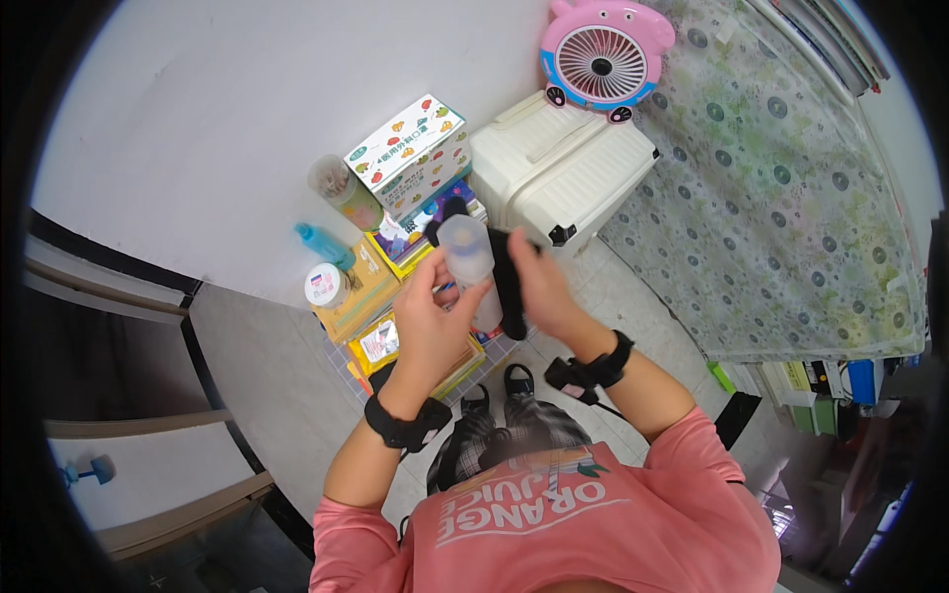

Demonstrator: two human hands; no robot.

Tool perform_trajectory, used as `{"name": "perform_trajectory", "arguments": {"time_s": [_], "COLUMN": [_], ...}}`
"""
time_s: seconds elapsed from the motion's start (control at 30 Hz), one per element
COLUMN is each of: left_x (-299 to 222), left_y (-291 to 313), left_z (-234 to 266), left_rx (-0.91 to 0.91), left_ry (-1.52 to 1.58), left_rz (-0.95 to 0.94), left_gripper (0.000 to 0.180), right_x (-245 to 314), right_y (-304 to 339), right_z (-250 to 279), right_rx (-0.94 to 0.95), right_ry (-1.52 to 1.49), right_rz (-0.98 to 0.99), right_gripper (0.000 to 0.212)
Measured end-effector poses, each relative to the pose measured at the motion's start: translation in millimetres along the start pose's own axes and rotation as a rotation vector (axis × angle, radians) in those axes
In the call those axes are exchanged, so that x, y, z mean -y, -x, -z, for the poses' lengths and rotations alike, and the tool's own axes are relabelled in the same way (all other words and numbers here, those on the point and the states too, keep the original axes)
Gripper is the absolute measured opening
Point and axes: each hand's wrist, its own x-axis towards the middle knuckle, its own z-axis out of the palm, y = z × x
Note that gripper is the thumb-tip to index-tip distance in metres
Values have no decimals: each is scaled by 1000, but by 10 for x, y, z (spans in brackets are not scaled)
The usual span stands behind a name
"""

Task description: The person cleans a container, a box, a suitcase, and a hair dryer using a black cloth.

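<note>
My left hand (435, 321) is closed around a translucent white bottle (484, 314) with a clear rounded cap (465, 244), held upright above the small table. Right beside the bottle, my right hand (547, 287) holds a long black cloth-like piece (507, 287) that runs along the bottle's right side. Part of this black piece shows past my right fingers, which are slightly blurred. Its exact kind is unclear.
Below my hands, a small table bears books (366, 287), a yellow packet (379, 341), a round white jar (324, 285), a blue bottle (324, 244), a cup of sticks (341, 188) and a patterned box (415, 148). A white suitcase (583, 163) carries a pink fan (601, 64). A patterned curtain (771, 198) hangs right.
</note>
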Motion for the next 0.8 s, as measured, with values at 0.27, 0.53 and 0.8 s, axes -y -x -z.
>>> {"name": "perform_trajectory", "arguments": {"time_s": [0.27, 0.53, 0.8], "left_x": [66, 75, 381], "left_y": [-12, 65, -21], "left_z": [71, 143, 253], "left_rx": [-110, -183, -390], "left_ry": [151, 128, 212], "left_rz": [74, 116, 76], "left_gripper": [38, 39, 46], "right_x": [80, 163, -722], "right_y": [311, 296, -161], "right_z": [-225, -414, -49], "right_rx": [156, 97, 210], "right_ry": [239, 419, -517], "right_rz": [532, 749, -452], "right_gripper": [37, 40, 49]}}
